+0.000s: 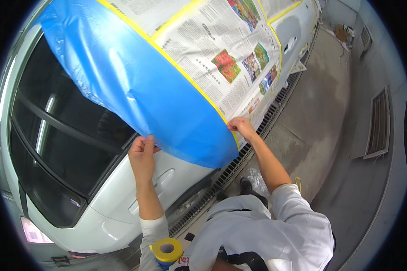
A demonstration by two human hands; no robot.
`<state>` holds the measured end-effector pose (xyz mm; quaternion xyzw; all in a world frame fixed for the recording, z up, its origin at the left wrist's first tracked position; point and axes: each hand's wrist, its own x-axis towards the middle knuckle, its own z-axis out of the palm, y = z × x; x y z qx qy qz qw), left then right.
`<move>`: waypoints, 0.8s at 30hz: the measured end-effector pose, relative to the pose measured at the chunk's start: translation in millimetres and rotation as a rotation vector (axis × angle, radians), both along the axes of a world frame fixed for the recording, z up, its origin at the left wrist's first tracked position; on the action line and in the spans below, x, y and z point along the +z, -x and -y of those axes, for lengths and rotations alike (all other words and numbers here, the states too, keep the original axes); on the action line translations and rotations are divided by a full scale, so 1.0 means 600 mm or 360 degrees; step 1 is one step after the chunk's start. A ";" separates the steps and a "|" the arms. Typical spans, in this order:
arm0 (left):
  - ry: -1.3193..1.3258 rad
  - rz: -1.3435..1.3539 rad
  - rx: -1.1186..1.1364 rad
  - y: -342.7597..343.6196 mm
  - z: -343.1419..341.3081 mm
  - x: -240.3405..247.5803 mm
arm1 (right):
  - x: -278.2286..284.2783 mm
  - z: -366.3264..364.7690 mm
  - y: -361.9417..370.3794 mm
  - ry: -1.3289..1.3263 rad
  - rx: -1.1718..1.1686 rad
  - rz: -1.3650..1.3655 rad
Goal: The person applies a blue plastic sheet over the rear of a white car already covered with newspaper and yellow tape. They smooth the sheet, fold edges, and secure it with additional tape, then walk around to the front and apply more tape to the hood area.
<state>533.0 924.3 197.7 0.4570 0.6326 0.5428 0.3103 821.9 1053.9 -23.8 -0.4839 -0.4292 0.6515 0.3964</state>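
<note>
A blue plastic masking film [167,108] is draped over the side of a white car [117,221]. Yellow masking tape [202,92] runs along its upper edge, against sheets of newspaper [199,49]. At the film's lower edge, beside the dark window, my left hand [142,158] pinches it between thumb and fingers. My right hand [243,128] is closed at the taped edge, near the film's right corner, with its fingertips on the yellow tape. A roll of yellow tape [168,249] sits around my left forearm.
The car's dark rear side window [63,108] lies left of the film, and a door handle [164,179] shows below it. A slotted floor grate [278,101] runs alongside the car. On the right, a grey wall carries a vent [379,124]. Boxes [342,32] stand far back.
</note>
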 end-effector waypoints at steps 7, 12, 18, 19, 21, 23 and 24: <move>0.0011 0.0001 0.0087 -0.005 -0.004 0.000 | -0.124 0.069 0.001 -0.0169 0.0265 0.1436; -0.0085 0.0249 -0.0090 -0.003 0.003 -0.008 | 0.114 0.097 0.065 -0.0872 -0.0196 0.0548; -0.0097 0.0567 -0.0383 -0.017 0.002 -0.009 | 0.326 0.135 0.176 -0.1679 -0.0002 0.0402; -0.0087 0.0588 -0.0394 -0.017 0.003 -0.008 | 0.336 0.136 0.185 -0.1673 0.0023 0.0441; -0.0091 0.0479 -0.0420 -0.015 0.005 -0.005 | 0.344 0.136 0.195 -0.1708 0.0037 0.0451; -0.0096 0.0436 -0.0426 -0.010 0.007 -0.003 | 0.342 0.135 0.195 -0.1397 0.0160 0.0310; -0.0096 0.0440 -0.0423 -0.007 0.008 -0.003 | 0.341 0.135 0.195 -0.1176 0.0220 0.0279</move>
